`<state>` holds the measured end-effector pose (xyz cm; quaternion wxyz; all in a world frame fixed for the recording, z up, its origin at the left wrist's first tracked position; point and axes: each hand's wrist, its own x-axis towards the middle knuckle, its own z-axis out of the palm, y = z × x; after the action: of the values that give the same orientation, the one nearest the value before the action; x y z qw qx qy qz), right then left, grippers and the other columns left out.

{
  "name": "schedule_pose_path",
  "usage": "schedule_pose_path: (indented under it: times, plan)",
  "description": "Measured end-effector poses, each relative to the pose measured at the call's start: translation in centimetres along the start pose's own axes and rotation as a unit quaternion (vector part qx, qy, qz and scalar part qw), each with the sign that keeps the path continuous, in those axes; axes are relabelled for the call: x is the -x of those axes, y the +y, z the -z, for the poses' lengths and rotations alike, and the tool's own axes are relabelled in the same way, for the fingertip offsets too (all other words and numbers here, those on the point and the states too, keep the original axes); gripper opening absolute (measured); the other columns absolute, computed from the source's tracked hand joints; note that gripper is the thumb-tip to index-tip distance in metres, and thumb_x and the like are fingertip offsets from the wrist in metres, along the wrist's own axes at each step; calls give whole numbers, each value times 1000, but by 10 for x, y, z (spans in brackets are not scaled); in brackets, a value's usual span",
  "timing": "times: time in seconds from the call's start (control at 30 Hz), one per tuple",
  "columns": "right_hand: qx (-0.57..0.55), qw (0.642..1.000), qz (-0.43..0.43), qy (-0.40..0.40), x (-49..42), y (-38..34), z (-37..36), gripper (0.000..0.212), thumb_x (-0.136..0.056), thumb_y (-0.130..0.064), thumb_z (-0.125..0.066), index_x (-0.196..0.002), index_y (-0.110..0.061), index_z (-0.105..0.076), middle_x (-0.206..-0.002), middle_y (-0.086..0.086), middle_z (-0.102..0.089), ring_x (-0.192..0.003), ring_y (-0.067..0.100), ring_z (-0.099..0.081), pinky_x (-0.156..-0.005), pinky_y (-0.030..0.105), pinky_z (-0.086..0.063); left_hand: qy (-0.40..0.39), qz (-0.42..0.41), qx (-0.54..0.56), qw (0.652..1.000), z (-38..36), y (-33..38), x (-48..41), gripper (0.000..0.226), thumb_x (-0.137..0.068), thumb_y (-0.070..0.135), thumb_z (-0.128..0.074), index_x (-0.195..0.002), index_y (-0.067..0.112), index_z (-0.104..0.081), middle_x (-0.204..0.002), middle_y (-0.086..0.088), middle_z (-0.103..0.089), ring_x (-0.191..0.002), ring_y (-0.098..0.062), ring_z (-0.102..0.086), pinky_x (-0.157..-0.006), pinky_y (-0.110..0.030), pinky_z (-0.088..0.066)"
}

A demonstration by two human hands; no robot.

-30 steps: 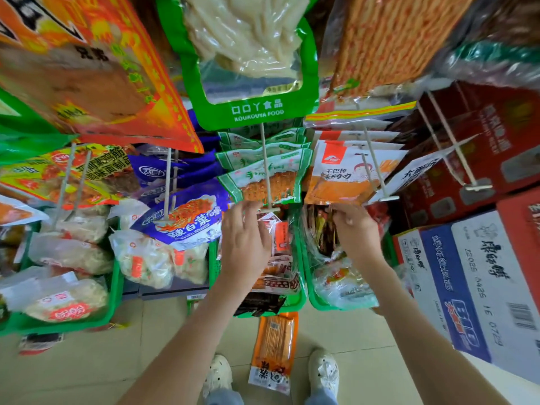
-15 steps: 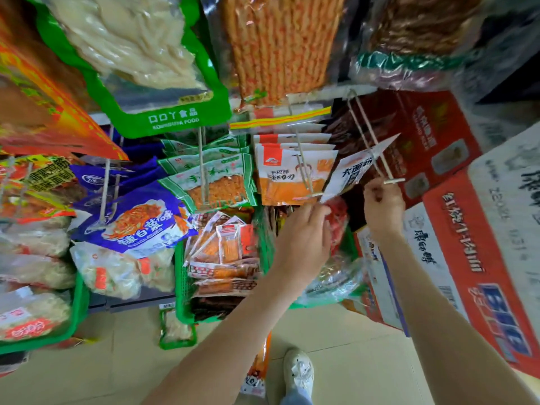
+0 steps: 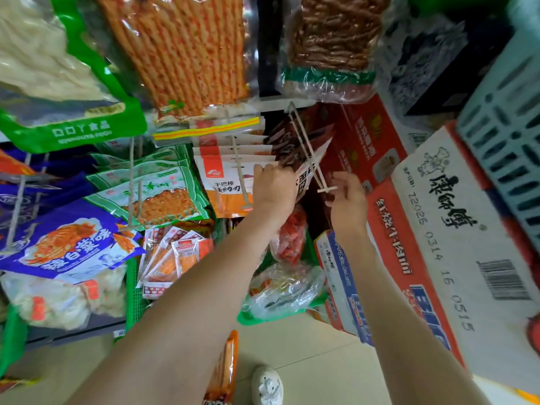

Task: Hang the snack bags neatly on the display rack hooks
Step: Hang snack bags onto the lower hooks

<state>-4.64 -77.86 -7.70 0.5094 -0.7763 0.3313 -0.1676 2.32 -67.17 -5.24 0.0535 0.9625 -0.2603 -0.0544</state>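
Gripping snack bag (image 3: pixel 310 168) edge, left hand (image 3: pixel 274 192); right hand (image 3: pixel 348 201) pinches hook (image 3: pixel 326 189) tip just beside bag.

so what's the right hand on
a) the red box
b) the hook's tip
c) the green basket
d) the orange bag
b: the right hand pinches the front end of the hook, while the left hand holds a bag on it.
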Motion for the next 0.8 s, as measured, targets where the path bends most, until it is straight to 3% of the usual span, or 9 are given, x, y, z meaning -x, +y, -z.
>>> schedule_pose_path:
  times: [0.07,0.17,0.27,0.37,0.5,0.6,0.7,0.73,0.8]
  plan:
    - [-41,999,-9,-4,0,-5,3,36,-92,6,-32,-113,-13,-54,-114,8,-52,-107,25,-52,-79,35,-50,-3,-6,16,1000,-2,3,3,25,-84,0,-47,-102,10,-62,-103,-10,-61,-100,-30,-51,-90,-38,-32]
    - [8,999,12,-39,5,-12,14,53,-83,15,-29,-117,-17,-54,-121,4,-53,-106,19,-53,-93,39,-47,-16,-9,124,992,-7,11,19,29,-87,2,-47,-112,11,-59,-111,-13,-53,-106,-33,-49,-88,-41,-38]
    - [33,998,20,-58,17,-17,24,57,-80,16,-31,-120,-19,-54,-123,1,-54,-103,17,-54,-95,36,-46,-38,6,253,967,0,14,42,24,-91,2,-42,-114,6,-49,-98,-16,-54,-90,-33,-55,-67,-36,-41]
    - [16,998,5,-54,35,-22,34,49,-88,11,-31,-124,-16,-51,-124,1,-51,-101,13,-51,-97,37,-45,-69,18,351,934,11,13,69,29,-98,9,-36,-125,0,-36,-85,-12,-48,-69,-25,-47,-58,-35,-36]
    - [77,994,16,-73,66,-33,46,47,-89,7,-41,-132,-13,-45,-130,4,-49,-104,10,-49,-87,21,-41,-129,12,403,906,20,-3,107,21,-100,15,-33,-117,5,-39,-60,-3,-41,-45,-14,-36,-43,-27,-24]
    - [179,970,85,-142,91,-43,52,57,-85,-2,-59,-138,-16,-41,-137,6,-45,-116,18,-46,-95,27,-38,-158,12,424,892,37,-19,137,14,-100,20,-32,-110,11,-37,-58,-2,-37,-42,-14,-34,-43,-28,-23]
    - [247,942,118,-196,119,-59,53,48,-86,-13,-62,-132,-18,-48,-141,0,-41,-124,23,-35,-98,24,-23,-179,-10,432,884,61,-43,171,9,-100,23,-34,-101,15,-38,-61,-3,-38,-55,-20,-46,-54,-30,-26]
    - [245,943,117,-191,129,-68,53,40,-87,-14,-62,-126,-15,-53,-136,1,-45,-120,24,-37,-94,22,-23,-190,-18,427,884,71,-55,183,8,-100,24,-34,-99,16,-38,-63,-6,-40,-60,-19,-48,-56,-31,-27]
    - [243,945,115,-188,150,-90,51,20,-86,-14,-63,-105,-16,-60,-110,4,-55,-97,24,-46,-81,25,-36,-197,-32,429,881,90,-78,206,9,-100,24,-35,-98,15,-36,-70,-10,-42,-65,-17,-48,-60,-32,-30]
